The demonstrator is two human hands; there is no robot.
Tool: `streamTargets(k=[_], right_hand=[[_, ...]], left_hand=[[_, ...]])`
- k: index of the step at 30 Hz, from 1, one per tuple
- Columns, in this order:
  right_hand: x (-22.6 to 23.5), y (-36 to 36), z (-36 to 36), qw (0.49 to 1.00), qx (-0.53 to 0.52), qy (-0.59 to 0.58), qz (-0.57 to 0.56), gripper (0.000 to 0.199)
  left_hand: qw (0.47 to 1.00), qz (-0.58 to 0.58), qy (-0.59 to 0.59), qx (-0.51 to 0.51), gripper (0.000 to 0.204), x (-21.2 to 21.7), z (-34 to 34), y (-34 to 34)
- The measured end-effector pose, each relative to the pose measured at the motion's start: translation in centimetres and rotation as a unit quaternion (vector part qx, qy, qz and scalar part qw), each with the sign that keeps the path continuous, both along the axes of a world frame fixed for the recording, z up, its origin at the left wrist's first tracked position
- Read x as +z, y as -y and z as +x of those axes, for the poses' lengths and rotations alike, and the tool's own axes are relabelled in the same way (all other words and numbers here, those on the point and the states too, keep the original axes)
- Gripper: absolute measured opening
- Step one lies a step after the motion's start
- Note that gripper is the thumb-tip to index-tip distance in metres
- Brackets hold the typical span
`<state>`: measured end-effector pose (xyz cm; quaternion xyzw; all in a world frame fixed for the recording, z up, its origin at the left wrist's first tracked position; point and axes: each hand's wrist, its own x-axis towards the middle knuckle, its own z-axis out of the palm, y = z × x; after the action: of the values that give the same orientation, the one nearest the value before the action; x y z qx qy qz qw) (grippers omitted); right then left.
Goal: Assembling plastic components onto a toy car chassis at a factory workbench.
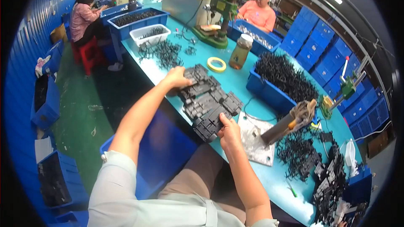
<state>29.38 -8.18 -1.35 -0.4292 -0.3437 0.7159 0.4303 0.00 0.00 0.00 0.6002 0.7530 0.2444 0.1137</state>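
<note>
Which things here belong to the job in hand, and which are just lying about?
Job in hand:
black plastic parts, gripped by left hand and right hand
possibly the loose black pieces in the blue bin

Apparently lying about:
yellow tape roll
white-lidded jar

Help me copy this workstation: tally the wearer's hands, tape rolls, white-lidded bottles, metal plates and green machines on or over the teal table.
Hands on black parts: 2 (left hand, right hand)
Yellow tape roll: 1
White-lidded bottle: 1
Metal plate: 1
Green machines: 2 (large machine, small machine)
Total: 7
</note>
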Motion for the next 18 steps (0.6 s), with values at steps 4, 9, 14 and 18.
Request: streamTargets(k=[4, 9, 14, 18], right_hand=[[-0.3, -2.6, -2.7, 0.999, -0.044, 0.002, 0.008, 0.020], [0.7, -3.6, -3.7, 0.997, -0.074, -0.009, 0.027, 0.021], [-1.5, -5.4, -2.9, 0.999, -0.031, -0.026, 0.022, 0.027], [-0.4, -4.1, -2.7, 0.996, -0.018, -0.070, 0.050, 0.032]], left_hand=[[0.989, -0.147, 0.030, 0.017, 0.092, 0.6, 0.4, -2.3], [0.993, -0.109, 0.036, 0.014, 0.087, 1.8, 1.9, -1.4], [0.889, -0.077, 0.451, -0.025, 0.059, 0.0, 3.3, 0.0], [0.751, -0.097, 0.651, -0.047, 0.033, 0.2, 4.0, 2.8]])
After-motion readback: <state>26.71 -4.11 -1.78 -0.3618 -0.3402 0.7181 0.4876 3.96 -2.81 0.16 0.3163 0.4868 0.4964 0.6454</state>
